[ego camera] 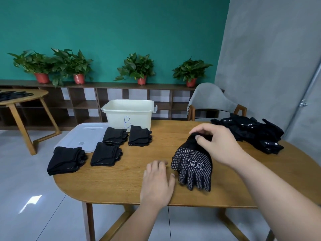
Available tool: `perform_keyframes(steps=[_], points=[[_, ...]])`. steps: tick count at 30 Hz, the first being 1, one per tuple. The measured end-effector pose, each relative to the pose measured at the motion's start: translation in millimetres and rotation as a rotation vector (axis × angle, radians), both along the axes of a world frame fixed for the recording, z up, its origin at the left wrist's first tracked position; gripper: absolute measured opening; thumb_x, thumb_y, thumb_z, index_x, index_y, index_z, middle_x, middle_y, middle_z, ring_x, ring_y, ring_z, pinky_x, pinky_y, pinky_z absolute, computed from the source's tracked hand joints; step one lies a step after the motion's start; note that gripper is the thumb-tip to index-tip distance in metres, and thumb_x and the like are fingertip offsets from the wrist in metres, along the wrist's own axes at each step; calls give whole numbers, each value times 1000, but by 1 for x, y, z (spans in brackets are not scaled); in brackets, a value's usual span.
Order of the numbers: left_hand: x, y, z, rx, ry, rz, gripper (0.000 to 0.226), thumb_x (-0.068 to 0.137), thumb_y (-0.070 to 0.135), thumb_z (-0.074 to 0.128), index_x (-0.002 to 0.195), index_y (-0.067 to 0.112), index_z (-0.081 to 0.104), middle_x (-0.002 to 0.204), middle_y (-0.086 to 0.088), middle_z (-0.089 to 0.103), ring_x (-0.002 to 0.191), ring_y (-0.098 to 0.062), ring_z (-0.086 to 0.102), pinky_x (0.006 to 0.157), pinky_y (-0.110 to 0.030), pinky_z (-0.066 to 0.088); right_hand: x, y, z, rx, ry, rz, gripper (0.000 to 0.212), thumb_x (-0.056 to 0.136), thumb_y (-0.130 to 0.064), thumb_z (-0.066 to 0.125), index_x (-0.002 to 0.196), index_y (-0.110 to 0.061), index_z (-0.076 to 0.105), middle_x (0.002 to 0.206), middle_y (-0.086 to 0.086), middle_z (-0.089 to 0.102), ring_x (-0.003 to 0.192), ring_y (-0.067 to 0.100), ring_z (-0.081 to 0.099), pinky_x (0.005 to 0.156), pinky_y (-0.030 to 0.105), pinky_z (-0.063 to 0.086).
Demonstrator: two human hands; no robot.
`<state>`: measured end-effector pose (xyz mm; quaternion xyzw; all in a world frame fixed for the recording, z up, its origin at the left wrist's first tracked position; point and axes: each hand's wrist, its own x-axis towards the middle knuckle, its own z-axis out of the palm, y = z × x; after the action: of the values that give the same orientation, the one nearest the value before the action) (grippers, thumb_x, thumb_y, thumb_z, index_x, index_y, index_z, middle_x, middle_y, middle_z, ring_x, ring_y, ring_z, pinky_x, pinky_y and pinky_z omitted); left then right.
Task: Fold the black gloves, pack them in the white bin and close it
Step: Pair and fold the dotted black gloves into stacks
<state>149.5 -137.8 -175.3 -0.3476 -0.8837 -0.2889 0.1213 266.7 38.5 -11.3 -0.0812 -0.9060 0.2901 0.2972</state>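
Folded stacks lie centre-left on the worktop by the lid; the open bin stands behind them. The left grip rests flat, released, beside the glove at centre; the right grip pinches its cuff. Unfolded pile, right edge.

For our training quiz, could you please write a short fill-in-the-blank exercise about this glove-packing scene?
1. The white bin is marked with the blue letter ___.
2. The folded gloves form ___ separate stacks.
3. The right hand grips the dotted glove at its ___ end.
4. The lid lies flat on the ___, not on the bin.
Missing words: B; four; cuff; table.
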Motion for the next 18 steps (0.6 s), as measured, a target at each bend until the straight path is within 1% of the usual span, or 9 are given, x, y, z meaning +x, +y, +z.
perform_keyframes(steps=[2, 4, 8, 11, 12, 14, 16, 17, 18], points=[[0, 0, 0, -24, 23, -38, 43, 105, 55, 34, 137, 32, 52, 137, 17, 47, 128, -11, 37, 109, -33, 38, -4, 12, 8, 82, -75, -18, 23, 94, -19, 72, 102, -41, 74, 103, -24, 73, 106, -6, 64, 99, 25, 51], [2, 0, 0, -55, 49, -92, 45, 106, 56, 32, 139, 34, 54, 141, 21, 48, 133, -10, 35, 110, -34, 36, -8, 24, 11, 141, -90, -48, 21, 94, -20, 73, 101, -40, 73, 100, -24, 73, 104, -4, 65, 101, 31, 53], [2, -2, 1, -128, 85, -201, 51, 106, 56, 31, 150, 38, 50, 152, 28, 43, 143, -9, 26, 115, -35, 31, -12, 35, 12, 258, 84, -159, 18, 97, -23, 71, 106, -38, 71, 102, -25, 72, 103, -2, 65, 97, 31, 54], [3, -1, 0, -178, 93, -247, 52, 106, 59, 29, 148, 39, 53, 151, 29, 46, 142, -8, 28, 113, -35, 29, -15, 32, -9, 384, 158, -188, 19, 95, -21, 72, 110, -34, 72, 108, -17, 73, 101, 8, 67, 91, 32, 54], [3, -1, 0, -188, 100, -252, 53, 105, 60, 29, 146, 39, 55, 150, 29, 48, 141, -8, 29, 112, -34, 29, -17, 29, -23, 439, 127, -187, 20, 94, -21, 72, 110, -34, 71, 108, -15, 73, 99, 11, 66, 88, 33, 55], [3, 0, 0, -197, 105, -257, 53, 105, 61, 29, 143, 39, 58, 148, 29, 51, 140, -8, 30, 110, -33, 28, -20, 24, -62, 524, -32, -165, 21, 94, -21, 72, 110, -34, 70, 105, -12, 73, 99, 15, 67, 84, 34, 55], [3, 0, 0, -206, 95, -264, 54, 105, 62, 28, 143, 39, 59, 148, 28, 51, 140, -7, 30, 111, -33, 27, -21, 18, -107, 527, -240, -126, 20, 97, -21, 66, 113, -34, 69, 108, -11, 71, 104, 16, 66, 85, 36, 55], [3, 0, -1, -210, 92, -265, 55, 105, 62, 27, 144, 39, 58, 148, 28, 50, 141, -7, 29, 112, -32, 27, -20, 16, -128, 513, -304, -119, 21, 99, -20, 63, 115, -32, 69, 110, -11, 71, 107, 16, 65, 85, 35, 54], [3, 0, 0, -213, 92, -267, 55, 106, 62, 27, 144, 39, 58, 149, 28, 50, 141, -7, 29, 112, -32, 27, -18, 15, -144, 481, -307, -123, 22, 100, -19, 62, 116, -30, 70, 109, -10, 71, 107, 15, 64, 83, 33, 54]])
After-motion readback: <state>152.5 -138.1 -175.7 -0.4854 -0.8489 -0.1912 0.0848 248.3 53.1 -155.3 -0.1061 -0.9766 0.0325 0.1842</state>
